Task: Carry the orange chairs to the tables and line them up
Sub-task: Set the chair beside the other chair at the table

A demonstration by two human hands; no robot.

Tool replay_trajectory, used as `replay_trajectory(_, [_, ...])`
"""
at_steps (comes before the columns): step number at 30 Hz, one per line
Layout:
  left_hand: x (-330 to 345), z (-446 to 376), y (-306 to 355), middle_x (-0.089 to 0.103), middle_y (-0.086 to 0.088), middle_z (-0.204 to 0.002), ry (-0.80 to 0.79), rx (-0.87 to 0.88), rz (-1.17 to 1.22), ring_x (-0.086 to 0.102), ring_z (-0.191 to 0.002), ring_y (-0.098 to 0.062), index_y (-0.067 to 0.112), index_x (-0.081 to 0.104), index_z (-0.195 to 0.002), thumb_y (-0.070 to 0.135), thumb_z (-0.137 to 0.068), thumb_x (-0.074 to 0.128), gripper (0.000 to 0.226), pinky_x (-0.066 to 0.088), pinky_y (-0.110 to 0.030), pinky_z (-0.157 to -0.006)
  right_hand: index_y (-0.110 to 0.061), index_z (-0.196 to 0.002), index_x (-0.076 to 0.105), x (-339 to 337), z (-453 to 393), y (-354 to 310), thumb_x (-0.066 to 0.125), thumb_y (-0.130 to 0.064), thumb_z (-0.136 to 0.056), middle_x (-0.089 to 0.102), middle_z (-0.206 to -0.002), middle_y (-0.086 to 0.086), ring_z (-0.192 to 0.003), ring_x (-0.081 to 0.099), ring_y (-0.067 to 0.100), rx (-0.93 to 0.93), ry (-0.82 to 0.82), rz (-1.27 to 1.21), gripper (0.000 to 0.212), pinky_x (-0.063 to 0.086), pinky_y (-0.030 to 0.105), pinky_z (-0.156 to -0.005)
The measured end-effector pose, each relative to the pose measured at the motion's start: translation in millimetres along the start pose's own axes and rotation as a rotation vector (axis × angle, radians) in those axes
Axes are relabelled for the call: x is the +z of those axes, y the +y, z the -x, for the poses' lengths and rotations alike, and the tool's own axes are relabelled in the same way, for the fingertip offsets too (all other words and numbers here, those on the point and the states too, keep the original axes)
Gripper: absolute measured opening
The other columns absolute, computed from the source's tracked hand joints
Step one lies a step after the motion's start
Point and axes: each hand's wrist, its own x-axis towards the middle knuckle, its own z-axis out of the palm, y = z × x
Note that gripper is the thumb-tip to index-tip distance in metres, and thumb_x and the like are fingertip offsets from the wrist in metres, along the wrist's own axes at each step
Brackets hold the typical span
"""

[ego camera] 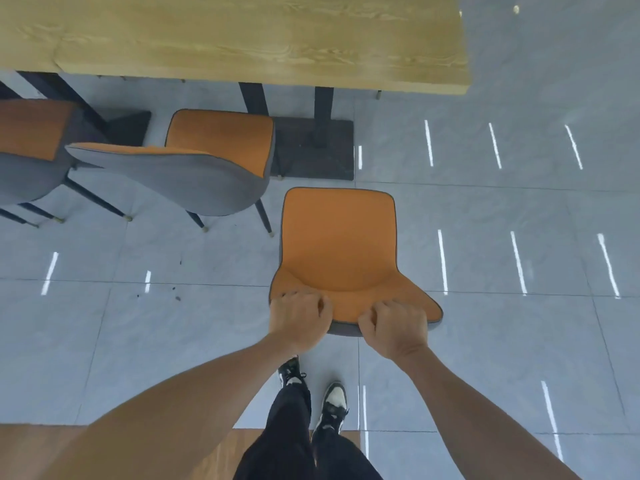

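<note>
At centre frame, orange chair [337, 249] held by top edge of its backrest, seat facing 12 o'clock toward wooden table [242, 39]. Left hand [299, 318] grips backrest rim at its 7 o'clock end, fingers curled over edge. Right hand [394, 327] grips same rim just beside it, toward 5 o'clock. Second orange chair [194, 161] at 10 o'clock, partly under table; third chair [29, 147] at 9 o'clock. Grey tiled floor [519, 209] beneath.
</note>
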Motion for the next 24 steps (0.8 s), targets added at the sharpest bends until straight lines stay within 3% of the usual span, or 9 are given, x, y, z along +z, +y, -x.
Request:
replay_trajectory(4, [-14,-32,8,0.053,0.001,-0.05,-0.005,-0.03,0.027,0.055,-0.053,-0.02,0.011,0.056,-0.057,0.038,-0.096,0.033,0.053,0.034,-0.029,-0.05,-0.021,-0.044,0.035,-4,-36,14,0.043,-0.032,-0.081,0.036,-0.038,-0.003,-0.036,0.026,0.018,-0.026,0.016,0.006,0.04,0.017,0.016,-0.045])
replay_trajectory(8, [-28,-74,10,0.056,0.0,-0.051,-0.004,-0.029,0.027,0.049,-0.049,-0.019,0.01,0.057,-0.059,0.039,-0.096,0.033,0.052,0.035,-0.029,-0.049,-0.018,-0.043,0.039,-3,-83,27,0.043,-0.032,-0.081,0.037,-0.038,-0.003,-0.036,0.028,0.018,-0.03,0.031,0.025,0.04,0.015,0.017,-0.045])
replay_trajectory(12, [-52,-126,0,0.046,0.0,-0.047,0.033,-0.043,0.037,0.041,-0.048,-0.02,0.006,0.051,-0.06,0.038,-0.096,0.037,0.05,0.04,-0.031,-0.051,-0.019,-0.044,0.035,-3,-140,23,0.041,-0.032,-0.081,0.037,-0.039,-0.002,-0.038,0.03,0.02,-0.023,0.04,0.025,0.039,0.016,0.018,-0.046])
replay_trajectory(17, [-81,-188,-23,0.051,-0.002,-0.047,0.069,-0.035,0.033,0.047,-0.047,-0.02,0.008,0.05,-0.054,0.042,-0.093,0.03,0.055,0.048,-0.033,-0.052,-0.017,-0.043,0.042,0,-210,14,0.039,-0.034,-0.081,0.04,-0.039,-0.002,-0.035,0.037,0.022,0.0,0.032,0.018,0.042,0.014,0.017,-0.047])
replay_trajectory(20, [-95,-225,-30,0.047,0.0,-0.045,0.097,-0.013,0.026,0.048,-0.047,-0.019,0.01,0.046,-0.05,0.046,-0.091,0.024,0.059,0.046,-0.03,-0.05,-0.016,-0.043,0.043,-1,-249,14,0.039,-0.035,-0.081,0.038,-0.039,-0.003,-0.035,0.037,0.022,-0.008,0.055,0.008,0.043,0.012,0.016,-0.048])
replay_trajectory(24, [-106,-259,-30,0.048,0.001,-0.045,0.115,0.001,0.027,0.048,-0.046,-0.018,0.011,0.046,-0.049,0.044,-0.097,0.031,0.06,0.036,-0.027,-0.048,-0.018,-0.045,0.039,-5,-287,19,0.04,-0.034,-0.082,0.032,-0.042,-0.006,-0.036,0.035,0.021,-0.022,0.077,-0.016,0.04,0.015,0.017,-0.047])
